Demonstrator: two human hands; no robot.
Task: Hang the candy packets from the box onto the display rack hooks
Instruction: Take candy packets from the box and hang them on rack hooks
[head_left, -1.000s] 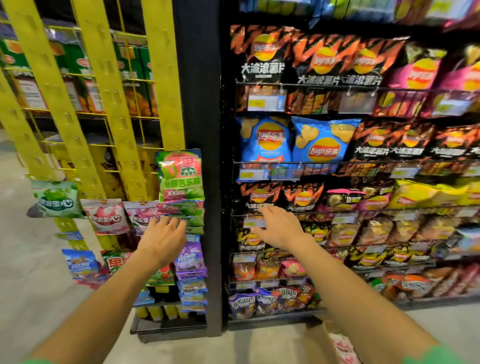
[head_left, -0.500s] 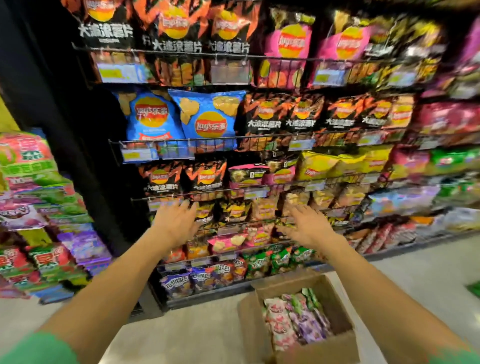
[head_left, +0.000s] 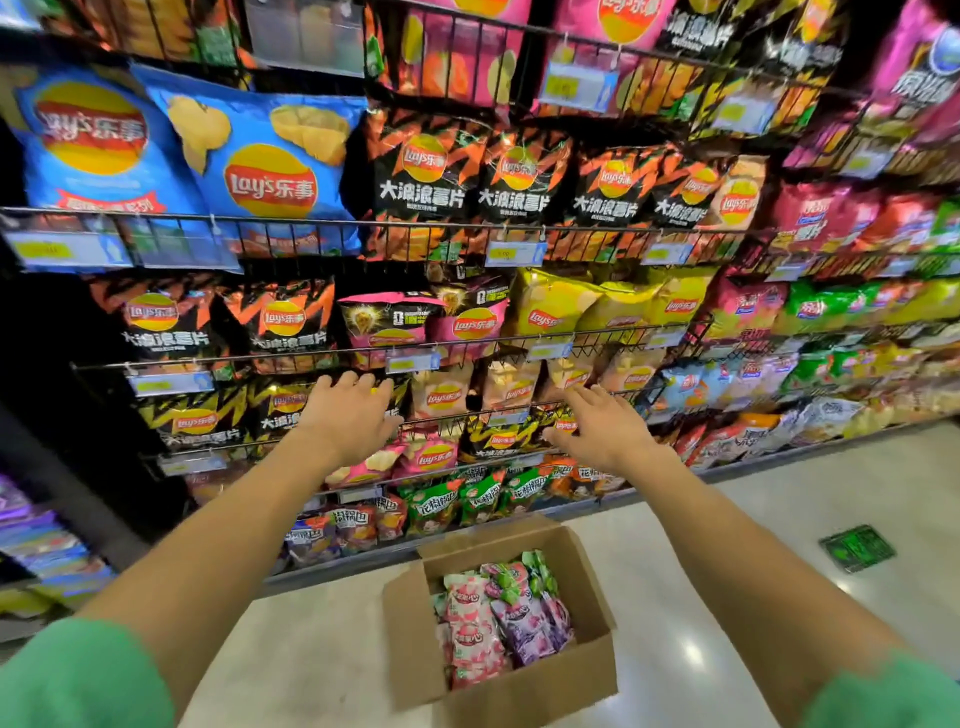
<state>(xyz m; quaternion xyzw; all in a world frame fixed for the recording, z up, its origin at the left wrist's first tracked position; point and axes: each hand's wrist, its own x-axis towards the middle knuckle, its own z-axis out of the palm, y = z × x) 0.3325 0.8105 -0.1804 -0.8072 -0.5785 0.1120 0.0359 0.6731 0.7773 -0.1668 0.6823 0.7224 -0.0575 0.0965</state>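
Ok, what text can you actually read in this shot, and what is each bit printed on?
"Lay's乐事": blue chip bag, top left shelf.
"大波浪薯片": black-and-orange chip bag beside it.
"Lay's乐事", "大波浪薯片": black bag, one shelf lower.
"Lay's": yellow chip bag.
"花椒锅巴": green snack bag, bottom shelf.
Price tags on the shelf wires: too blurred.
Candy packets in the cardboard box: too small.
Green floor sticker: unreadable.

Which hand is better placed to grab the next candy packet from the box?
Probably the right hand: it hangs almost directly above the box. The left hand is further off to the side. Both are empty.
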